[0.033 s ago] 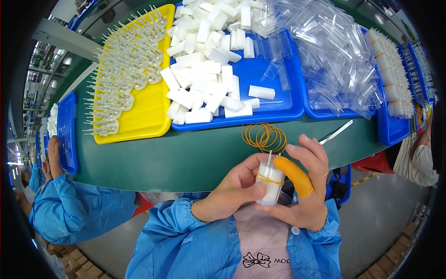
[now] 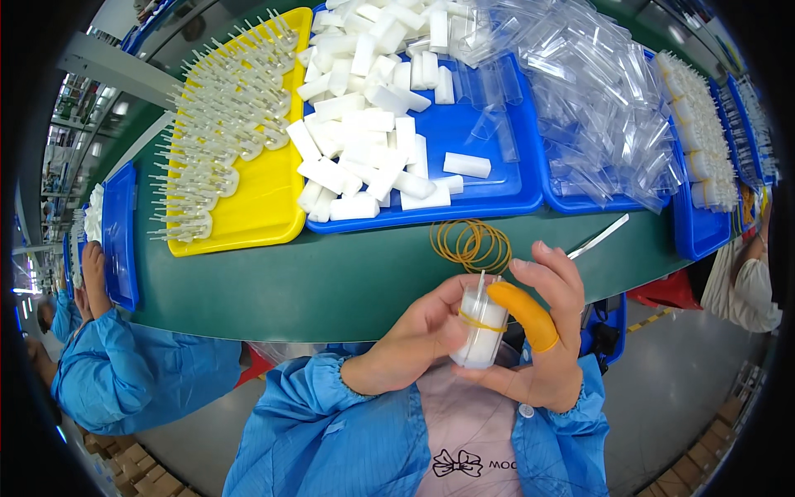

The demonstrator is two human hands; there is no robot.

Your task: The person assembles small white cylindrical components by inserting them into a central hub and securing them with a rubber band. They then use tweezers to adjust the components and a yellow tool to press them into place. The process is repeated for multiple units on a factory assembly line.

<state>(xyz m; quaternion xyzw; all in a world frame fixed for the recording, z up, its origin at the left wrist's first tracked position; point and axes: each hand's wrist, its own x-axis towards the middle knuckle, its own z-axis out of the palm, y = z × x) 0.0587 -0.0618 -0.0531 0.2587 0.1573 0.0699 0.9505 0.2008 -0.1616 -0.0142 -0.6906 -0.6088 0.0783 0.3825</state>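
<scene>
Banded foam bundle held upright between both hands

I see the bundle (image 2: 480, 331) just below the rubber-band pile (image 2: 470, 244), long axis vertical; left hand (image 2: 422, 331) pinches its side, right hand (image 2: 546, 331) cradles it, fingers partly spread.

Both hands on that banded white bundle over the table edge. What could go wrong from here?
1. The white bundle is held off the green table, above the lap; if the left hand or right hand loosens its grip, it likely drops to the floor.
2. The rubber band around it looks thin and could slip or snap.
3. The loose rubber bands lie near the table's edge and could be knocked off.
</scene>
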